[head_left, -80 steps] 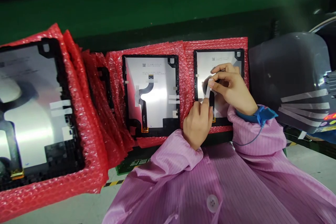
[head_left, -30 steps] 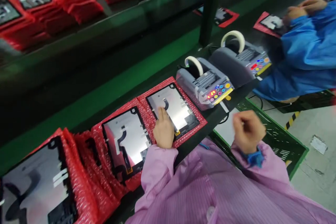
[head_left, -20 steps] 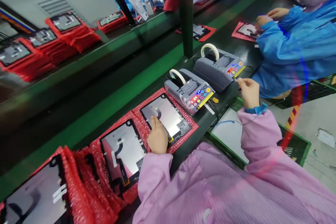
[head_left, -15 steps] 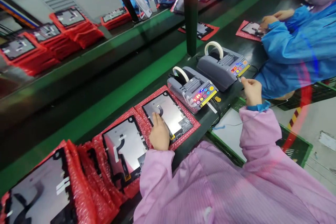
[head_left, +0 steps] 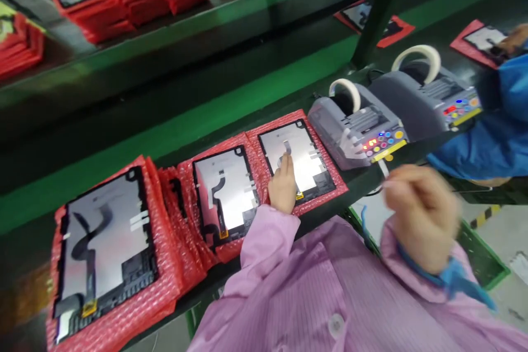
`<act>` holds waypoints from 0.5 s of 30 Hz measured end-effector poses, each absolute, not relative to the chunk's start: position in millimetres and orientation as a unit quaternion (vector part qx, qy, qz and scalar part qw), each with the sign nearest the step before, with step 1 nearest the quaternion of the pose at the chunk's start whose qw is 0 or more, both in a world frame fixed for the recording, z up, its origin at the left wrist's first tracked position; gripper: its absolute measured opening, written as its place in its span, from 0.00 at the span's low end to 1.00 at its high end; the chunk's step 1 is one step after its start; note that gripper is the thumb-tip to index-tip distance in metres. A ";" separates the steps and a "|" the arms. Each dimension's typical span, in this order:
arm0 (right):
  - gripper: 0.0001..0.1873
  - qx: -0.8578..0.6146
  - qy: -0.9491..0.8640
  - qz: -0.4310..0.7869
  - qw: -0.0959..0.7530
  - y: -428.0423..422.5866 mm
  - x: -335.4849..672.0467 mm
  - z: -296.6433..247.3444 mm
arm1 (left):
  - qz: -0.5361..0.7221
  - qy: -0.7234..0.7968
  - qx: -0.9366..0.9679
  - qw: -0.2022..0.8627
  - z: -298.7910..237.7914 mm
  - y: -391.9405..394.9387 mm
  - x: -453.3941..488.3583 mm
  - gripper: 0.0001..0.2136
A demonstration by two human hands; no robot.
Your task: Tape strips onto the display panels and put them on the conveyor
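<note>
A big screen panel [head_left: 103, 242] lies on red bubble wrap [head_left: 167, 280] at the far left. Next to it, a second panel [head_left: 226, 192] lies on its own red wrap. The left hand [head_left: 284, 190] rests on the third panel [head_left: 309, 151]. Its fingers are close together and press down on the middle. A grey tape machine [head_left: 357, 129] stands just beside that panel. The right hand [head_left: 421, 214] is blurry. Its fingers look pinched on a small white strip of tape [head_left: 383, 168], held up near the machine.
</note>
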State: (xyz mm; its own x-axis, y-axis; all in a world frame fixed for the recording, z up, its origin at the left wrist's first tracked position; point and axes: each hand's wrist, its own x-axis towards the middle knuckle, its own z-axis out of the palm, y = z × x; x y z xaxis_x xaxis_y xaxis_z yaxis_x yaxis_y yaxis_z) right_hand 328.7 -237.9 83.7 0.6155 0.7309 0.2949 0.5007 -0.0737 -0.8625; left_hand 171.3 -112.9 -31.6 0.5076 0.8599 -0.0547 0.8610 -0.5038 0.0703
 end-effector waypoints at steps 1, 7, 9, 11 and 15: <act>0.10 -0.697 -0.487 0.191 0.490 -219.0 312.0 78.4 | -0.014 0.493 0.868 0.047 -31.3 -111.5 171.4 0.25; 0.07 -0.710 -0.587 0.234 0.311 -79.8 301.0 -8.0 | -0.040 0.476 0.877 0.056 -28.0 -104.6 173.5 0.28; 0.07 -0.725 -0.593 0.228 0.268 -59.7 309.8 -25.2 | -0.043 0.476 0.877 0.060 -27.1 -103.2 173.6 0.30; 0.07 -0.729 -0.590 0.234 0.256 -54.6 314.0 -31.0 | -0.043 0.477 0.875 0.065 -26.8 -102.3 173.4 0.31; 0.07 -0.743 -0.575 0.234 0.251 -60.2 309.1 -29.5 | -0.038 0.480 0.874 0.072 -28.1 -102.2 173.4 0.30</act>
State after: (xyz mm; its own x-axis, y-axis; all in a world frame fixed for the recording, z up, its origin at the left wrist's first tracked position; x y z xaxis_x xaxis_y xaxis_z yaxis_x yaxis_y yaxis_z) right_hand 309.1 -60.2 -29.5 0.2293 0.9716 -0.0593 0.7372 -0.2131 -0.6412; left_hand 173.4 -102.2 -28.1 0.5363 0.8332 -0.1343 0.8440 -0.5289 0.0890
